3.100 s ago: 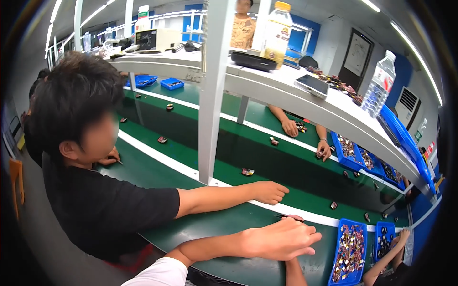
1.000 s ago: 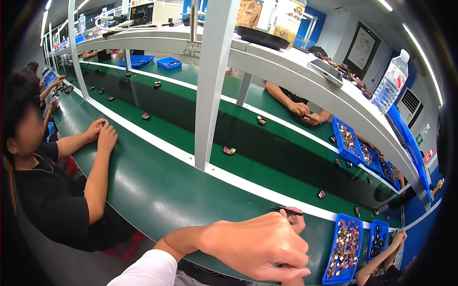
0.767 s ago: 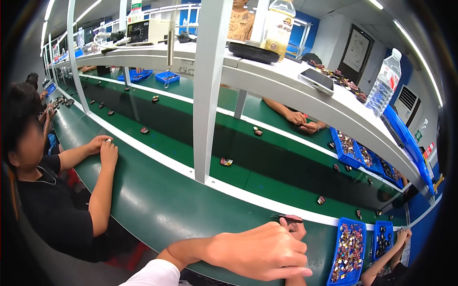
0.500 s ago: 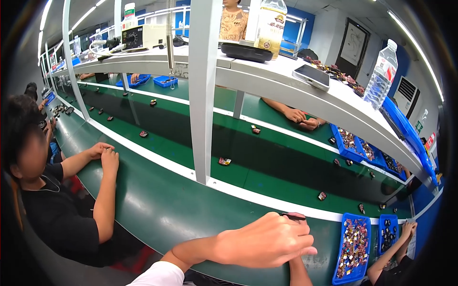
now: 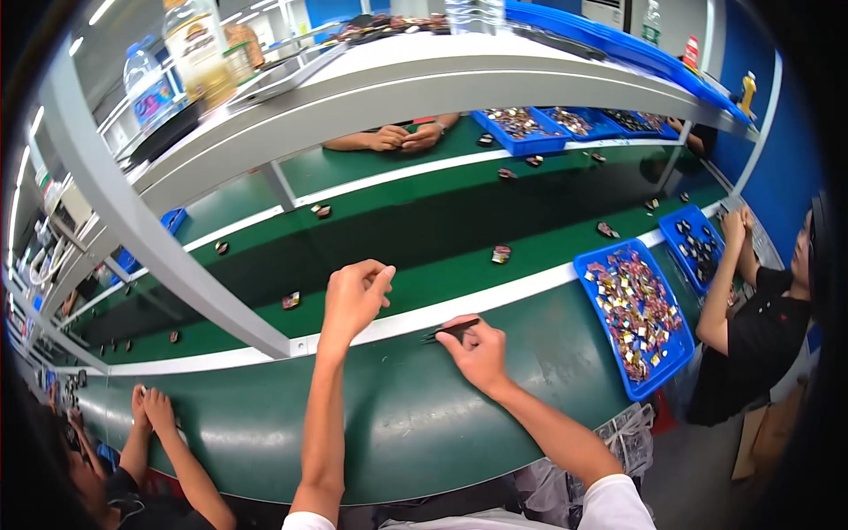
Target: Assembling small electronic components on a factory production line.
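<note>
My left hand [image 5: 355, 299] reaches out over the near white rail at the edge of the green conveyor belt [image 5: 424, 256]. Its fingers are curled in and drawn close to the thumb; whatever may be between them is hidden. Lower and to the right, my right hand [image 5: 481, 353] is closed on black tweezers [image 5: 458, 329], whose tips point left above the green worktop [image 5: 406, 424]. Small dark and reddish parts lie spread along the belt, one reddish part [image 5: 501, 254] to the right of my left hand.
A blue tray [image 5: 658, 382] full of small reddish parts stands on the right, beside a smaller blue tray [image 5: 671, 231] of black parts. Co-workers' hands [image 5: 408, 138] are across the belt, others at both sides. A grey shelf post [image 5: 190, 247] rises at left.
The view has swung to the right. My hands, close together before with the left covering most of the right, are now apart; the left is stretched forward over the belt's edge.
</note>
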Motion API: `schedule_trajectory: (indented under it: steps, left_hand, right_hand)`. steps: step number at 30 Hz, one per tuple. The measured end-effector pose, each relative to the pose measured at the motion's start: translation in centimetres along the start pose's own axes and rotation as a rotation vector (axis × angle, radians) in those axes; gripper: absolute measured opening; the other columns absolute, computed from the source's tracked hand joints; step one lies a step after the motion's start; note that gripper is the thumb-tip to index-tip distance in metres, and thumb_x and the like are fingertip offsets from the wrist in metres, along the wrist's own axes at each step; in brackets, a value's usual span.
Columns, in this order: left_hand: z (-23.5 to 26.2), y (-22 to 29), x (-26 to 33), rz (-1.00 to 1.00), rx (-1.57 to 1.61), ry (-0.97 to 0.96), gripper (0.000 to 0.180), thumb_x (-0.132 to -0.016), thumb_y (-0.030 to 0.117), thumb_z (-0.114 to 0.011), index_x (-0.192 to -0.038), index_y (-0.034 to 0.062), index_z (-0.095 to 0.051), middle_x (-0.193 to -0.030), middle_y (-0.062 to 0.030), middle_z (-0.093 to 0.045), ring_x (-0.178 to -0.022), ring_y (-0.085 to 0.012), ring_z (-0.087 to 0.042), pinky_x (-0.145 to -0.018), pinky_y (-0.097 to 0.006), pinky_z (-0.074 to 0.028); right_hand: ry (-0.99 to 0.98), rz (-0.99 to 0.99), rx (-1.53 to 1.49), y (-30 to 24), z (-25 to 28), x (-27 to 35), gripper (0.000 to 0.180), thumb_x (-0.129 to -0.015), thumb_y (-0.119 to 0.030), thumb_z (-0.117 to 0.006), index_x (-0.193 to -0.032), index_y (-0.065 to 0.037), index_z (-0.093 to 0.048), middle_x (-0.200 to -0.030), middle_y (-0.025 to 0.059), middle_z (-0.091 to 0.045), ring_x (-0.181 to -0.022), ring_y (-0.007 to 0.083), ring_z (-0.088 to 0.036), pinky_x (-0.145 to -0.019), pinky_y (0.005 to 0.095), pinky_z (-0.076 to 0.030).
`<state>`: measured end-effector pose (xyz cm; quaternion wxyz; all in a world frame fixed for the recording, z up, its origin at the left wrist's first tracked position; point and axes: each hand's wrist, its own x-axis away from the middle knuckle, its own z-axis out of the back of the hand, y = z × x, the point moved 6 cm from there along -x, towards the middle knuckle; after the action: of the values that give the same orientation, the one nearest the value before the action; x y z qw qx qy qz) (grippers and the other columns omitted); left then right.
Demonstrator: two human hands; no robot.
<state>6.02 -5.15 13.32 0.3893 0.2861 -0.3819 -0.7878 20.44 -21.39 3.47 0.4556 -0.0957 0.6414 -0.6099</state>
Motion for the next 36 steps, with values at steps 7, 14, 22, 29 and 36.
schedule_trajectory:
  steps: [7, 14, 22, 29, 36]
  left_hand:
    - [-14.0, -3.5, -9.1, -0.003, 0.211, -0.33, 0.024, -0.092, 0.013, -0.068, -0.109, -0.0046, -0.072, -0.094, -0.0125, -0.073, -0.077, -0.0181, -0.073, -0.057, -0.029, -0.06]
    - [-21.5, -0.7, -15.0, -0.294, -0.169, -0.339, 0.022, -0.078, 0.02, -0.078, -0.098, 0.0133, -0.08, -0.099, -0.0072, -0.077, -0.096, -0.0228, -0.072, -0.09, -0.036, -0.056]
    - [-24.6, 1.3, -16.1, -0.226, -0.475, -0.579, 0.02, -0.074, 0.023, -0.082, -0.09, 0.0132, -0.077, -0.099, -0.0037, -0.076, -0.098, -0.0228, -0.071, -0.086, -0.035, -0.056]
    - [-22.0, -1.4, -15.9, -0.124, -0.481, -0.572, 0.013, -0.082, 0.02, -0.076, -0.084, 0.007, -0.074, -0.094, -0.0086, -0.074, -0.086, -0.0232, -0.072, -0.075, -0.036, -0.055]
    - [-15.5, -4.2, -11.4, 0.1, 0.09, -0.479, 0.011, -0.089, 0.008, -0.066, -0.091, -0.0027, -0.065, -0.077, -0.0103, -0.068, -0.056, -0.0149, -0.064, -0.046, -0.028, -0.048]
  right_hand:
    - [-0.016, 0.022, 0.054, 0.4, 0.6, 0.8, 0.017, -0.08, -0.013, -0.083, -0.093, -0.008, -0.072, -0.051, 0.001, -0.049, -0.041, 0.0093, -0.04, -0.044, 0.0269, -0.033]
    - [-0.041, 0.05, 0.033, 0.1, -0.4, 0.8, 0.02, -0.081, -0.009, -0.083, -0.096, -0.003, -0.072, -0.048, -0.0029, -0.042, -0.043, 0.0031, -0.034, -0.044, 0.0234, -0.029]
    - [-0.032, 0.015, 0.008, 1.0, 0.0, 0.2, 0.018, -0.082, -0.006, -0.081, -0.097, -0.002, -0.071, -0.049, -0.0028, -0.043, -0.043, 0.0029, -0.034, -0.045, 0.0225, -0.029]
    - [-0.038, -0.006, 0.001, 1.3, -0.4, 0.6, 0.017, -0.082, -0.014, -0.082, -0.094, -0.007, -0.071, -0.054, 0.0013, -0.052, -0.043, 0.0106, -0.04, -0.045, 0.0276, -0.036]
    - [-0.015, 0.0, -0.006, 1.0, 0.2, 0.7, 0.018, -0.08, -0.013, -0.083, -0.092, -0.008, -0.071, -0.053, 0.0009, -0.051, -0.043, 0.0103, -0.04, -0.045, 0.0277, -0.035]
